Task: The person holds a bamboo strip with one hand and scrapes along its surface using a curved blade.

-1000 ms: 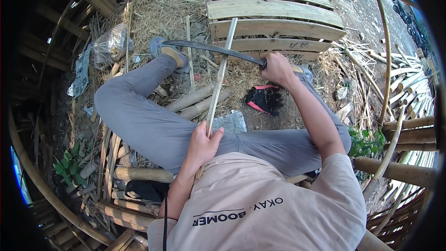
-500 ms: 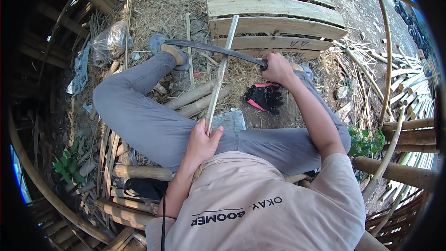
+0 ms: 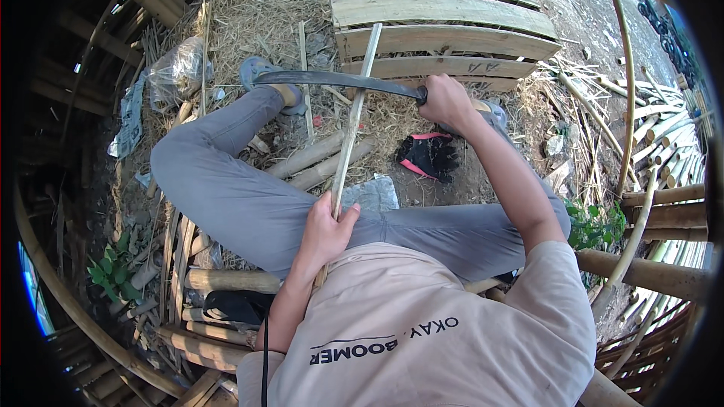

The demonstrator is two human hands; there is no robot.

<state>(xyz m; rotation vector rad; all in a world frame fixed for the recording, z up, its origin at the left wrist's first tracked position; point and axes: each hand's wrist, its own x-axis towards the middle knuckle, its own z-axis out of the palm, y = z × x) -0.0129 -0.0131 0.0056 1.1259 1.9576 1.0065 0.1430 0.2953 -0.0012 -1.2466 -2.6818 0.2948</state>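
Note:
My left hand [image 3: 326, 227] is closed round the lower part of a long split bamboo strip [image 3: 348, 139], near my lap. The strip slants up and away, its far end in front of the slatted wooden pallet. My right hand [image 3: 446, 98] grips the dark handle of a long curved machete [image 3: 339, 81]. Its blade points left and crosses the strip near the upper end; whether the edge touches the strip I cannot tell. On the ground below my right hand lies a black and pink glove [image 3: 428, 157].
The wooden pallet [image 3: 445, 11] stands ahead. Two cut bamboo poles [image 3: 320, 162] lie between my legs beside a pale flat piece [image 3: 371, 194]. A clear plastic bag [image 3: 177, 71] sits at the left. Many bamboo poles [image 3: 664, 139] are stacked at the right, with straw over the ground.
My right hand has shifted slightly left and up with the machete, its blade now lying more level across the strip. My left hand keeps its hold with little movement.

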